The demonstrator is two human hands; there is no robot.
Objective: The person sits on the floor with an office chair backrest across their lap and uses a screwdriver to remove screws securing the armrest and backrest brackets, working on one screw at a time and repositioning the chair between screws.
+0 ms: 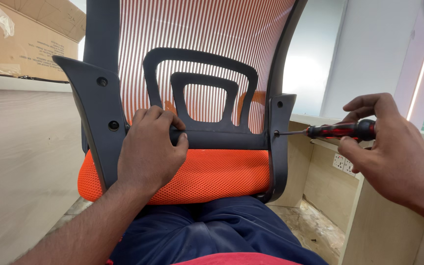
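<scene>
The left hand (149,149) wraps its grip tight around the black crossbar (222,140) of the chair back, just above the orange seat (212,176). The right hand (393,147) pinches a red-black screwdriver (342,130), its tip touching the right bracket (279,137).

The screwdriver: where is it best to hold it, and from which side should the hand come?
Hold the screwdriver on its thick red and black handle, coming from the right end, away from the chair. It lies level, with its thin shaft pointing left into the black side bracket, so only the handle offers a firm grip. The right hand holds it there, while the left hand clasps the black crossbar.
</scene>
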